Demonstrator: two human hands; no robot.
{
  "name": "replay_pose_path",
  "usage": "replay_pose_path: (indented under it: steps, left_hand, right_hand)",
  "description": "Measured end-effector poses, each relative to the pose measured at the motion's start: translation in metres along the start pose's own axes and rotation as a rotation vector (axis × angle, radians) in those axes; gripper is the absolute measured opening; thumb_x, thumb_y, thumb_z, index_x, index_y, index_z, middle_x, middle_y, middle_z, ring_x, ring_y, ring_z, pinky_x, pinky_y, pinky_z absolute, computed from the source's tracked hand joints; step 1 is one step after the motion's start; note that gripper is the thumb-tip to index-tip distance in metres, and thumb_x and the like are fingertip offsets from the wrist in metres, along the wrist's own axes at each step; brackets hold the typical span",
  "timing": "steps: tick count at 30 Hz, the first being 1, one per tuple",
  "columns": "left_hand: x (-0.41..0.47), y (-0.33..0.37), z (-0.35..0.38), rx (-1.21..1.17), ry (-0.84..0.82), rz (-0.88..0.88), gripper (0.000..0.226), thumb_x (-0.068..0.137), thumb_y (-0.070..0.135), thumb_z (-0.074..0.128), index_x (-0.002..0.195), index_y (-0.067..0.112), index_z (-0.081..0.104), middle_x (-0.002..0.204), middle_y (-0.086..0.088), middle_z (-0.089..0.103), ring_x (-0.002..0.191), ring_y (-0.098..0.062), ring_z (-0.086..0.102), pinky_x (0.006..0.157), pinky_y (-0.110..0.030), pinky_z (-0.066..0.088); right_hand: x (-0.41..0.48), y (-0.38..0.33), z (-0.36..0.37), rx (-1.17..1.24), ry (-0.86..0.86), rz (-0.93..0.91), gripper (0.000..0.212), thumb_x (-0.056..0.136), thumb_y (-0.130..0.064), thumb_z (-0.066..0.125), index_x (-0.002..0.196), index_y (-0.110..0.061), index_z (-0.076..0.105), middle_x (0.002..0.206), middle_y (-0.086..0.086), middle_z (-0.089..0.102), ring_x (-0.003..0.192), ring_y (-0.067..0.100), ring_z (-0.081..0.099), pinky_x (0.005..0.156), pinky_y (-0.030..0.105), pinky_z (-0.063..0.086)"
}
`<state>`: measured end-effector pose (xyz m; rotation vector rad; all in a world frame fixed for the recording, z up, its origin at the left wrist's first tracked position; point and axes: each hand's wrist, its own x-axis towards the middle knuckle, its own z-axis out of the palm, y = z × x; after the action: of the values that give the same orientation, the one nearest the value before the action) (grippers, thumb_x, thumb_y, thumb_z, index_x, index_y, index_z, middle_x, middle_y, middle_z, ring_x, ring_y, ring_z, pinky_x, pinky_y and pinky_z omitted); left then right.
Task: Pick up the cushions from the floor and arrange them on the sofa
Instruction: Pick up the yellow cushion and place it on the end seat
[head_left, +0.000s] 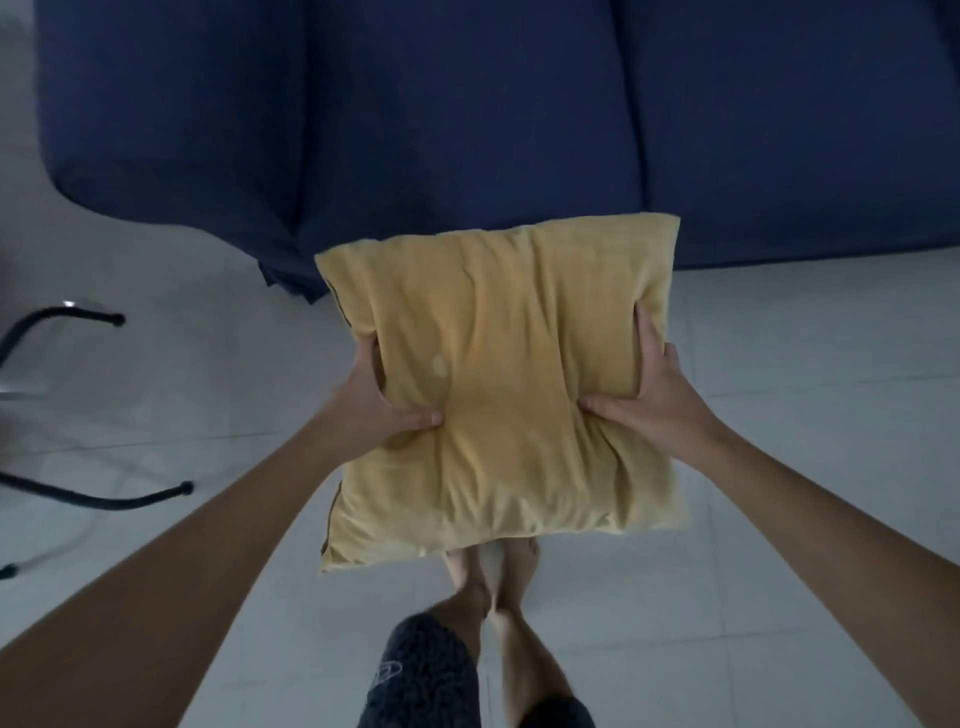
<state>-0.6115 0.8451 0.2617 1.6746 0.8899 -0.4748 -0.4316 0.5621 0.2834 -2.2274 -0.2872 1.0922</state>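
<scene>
A square yellow cushion hangs in the air in front of me, above the white tiled floor. My left hand grips its left edge, thumb pressed into the top face. My right hand grips the right edge the same way. The dark blue sofa fills the upper part of the view, just beyond the cushion's far edge. The cushion's far corner overlaps the sofa's front edge in the image. No other cushion is in view.
Black curved chair or table legs stand on the floor at the left. My bare feet are on the tiles under the cushion. White tiled floor spreads to the right of the cushion, in front of the sofa.
</scene>
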Motion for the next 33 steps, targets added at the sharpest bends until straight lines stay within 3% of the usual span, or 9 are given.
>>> replay_pose_path:
  steps: [4, 7, 11, 15, 19, 25, 29, 33]
  left_hand:
    - [0.013, 0.074, -0.045, -0.005, 0.054, 0.095, 0.134, 0.059, 0.034, 0.098, 0.158, 0.030, 0.009, 0.142, 0.016, 0.035, 0.129, -0.009, 0.041, 0.107, -0.035, 0.038]
    - [0.043, 0.128, -0.086, 0.038, 0.095, 0.122, 0.141, 0.052, 0.045, 0.099, 0.158, 0.035, 0.006, 0.142, 0.017, 0.034, 0.125, -0.011, 0.041, 0.106, -0.038, 0.039]
    - [0.102, 0.196, -0.141, 0.030, 0.160, 0.224, 0.137, 0.059, 0.038, 0.097, 0.158, 0.039, 0.001, 0.139, 0.021, 0.029, 0.122, -0.010, 0.040, 0.104, -0.037, 0.039]
    - [0.159, 0.250, -0.183, 0.041, 0.220, 0.310, 0.146, 0.060, 0.036, 0.097, 0.158, 0.041, -0.011, 0.145, 0.022, 0.026, 0.127, -0.007, 0.036, 0.113, -0.040, 0.034]
    - [0.217, 0.293, -0.211, 0.033, 0.327, 0.365, 0.148, 0.062, 0.034, 0.097, 0.154, 0.050, -0.017, 0.162, 0.011, 0.025, 0.142, -0.017, 0.037, 0.117, -0.044, 0.031]
    - [0.308, 0.348, -0.244, 0.036, 0.490, 0.429, 0.147, 0.063, 0.036, 0.096, 0.153, 0.051, -0.019, 0.164, 0.012, 0.025, 0.143, -0.016, 0.037, 0.115, -0.041, 0.035]
    - [0.358, 0.370, -0.259, 0.033, 0.580, 0.461, 0.143, 0.065, 0.037, 0.095, 0.151, 0.056, -0.018, 0.160, 0.016, 0.030, 0.135, -0.009, 0.040, 0.110, -0.035, 0.036]
    - [0.409, 0.366, -0.275, 0.056, 0.589, 0.396, 0.140, 0.062, 0.041, 0.096, 0.158, 0.045, -0.006, 0.160, 0.012, 0.032, 0.137, -0.013, 0.042, 0.108, -0.036, 0.037]
  right_hand:
    - [0.015, -0.064, -0.049, 0.023, 0.059, -0.067, 0.126, 0.073, -0.046, 0.084, 0.153, -0.048, -0.013, 0.164, 0.003, 0.010, 0.143, 0.023, 0.030, 0.113, 0.038, 0.027]
    - [0.050, -0.113, -0.080, 0.012, 0.093, -0.108, 0.125, 0.075, -0.046, 0.082, 0.152, -0.049, -0.015, 0.161, 0.000, 0.014, 0.137, 0.019, 0.033, 0.109, 0.036, 0.027]
    - [0.126, -0.174, -0.122, -0.020, 0.140, -0.178, 0.122, 0.078, -0.047, 0.079, 0.150, -0.050, -0.019, 0.156, -0.001, 0.018, 0.129, 0.016, 0.039, 0.107, 0.038, 0.031]
    - [0.204, -0.222, -0.153, -0.037, 0.150, -0.268, 0.125, 0.079, -0.041, 0.080, 0.148, -0.050, -0.024, 0.160, -0.004, 0.011, 0.125, 0.004, 0.026, 0.106, 0.030, 0.025]
    - [0.282, -0.261, -0.183, -0.064, 0.144, -0.349, 0.133, 0.077, -0.038, 0.084, 0.144, -0.053, -0.030, 0.164, -0.006, 0.001, 0.134, 0.001, 0.018, 0.116, 0.034, 0.022]
    - [0.391, -0.319, -0.223, -0.192, 0.275, -0.499, 0.130, 0.080, -0.034, 0.081, 0.140, -0.054, -0.032, 0.167, -0.004, 0.003, 0.142, 0.021, 0.033, 0.108, 0.037, 0.037]
    - [0.450, -0.340, -0.228, -0.217, 0.392, -0.578, 0.128, 0.080, -0.035, 0.081, 0.143, -0.054, -0.028, 0.166, 0.001, 0.010, 0.140, 0.024, 0.038, 0.103, 0.036, 0.041]
    - [0.497, -0.339, -0.223, -0.225, 0.444, -0.544, 0.124, 0.078, -0.038, 0.081, 0.149, -0.050, -0.020, 0.162, 0.007, 0.020, 0.128, 0.030, 0.052, 0.092, 0.045, 0.052]
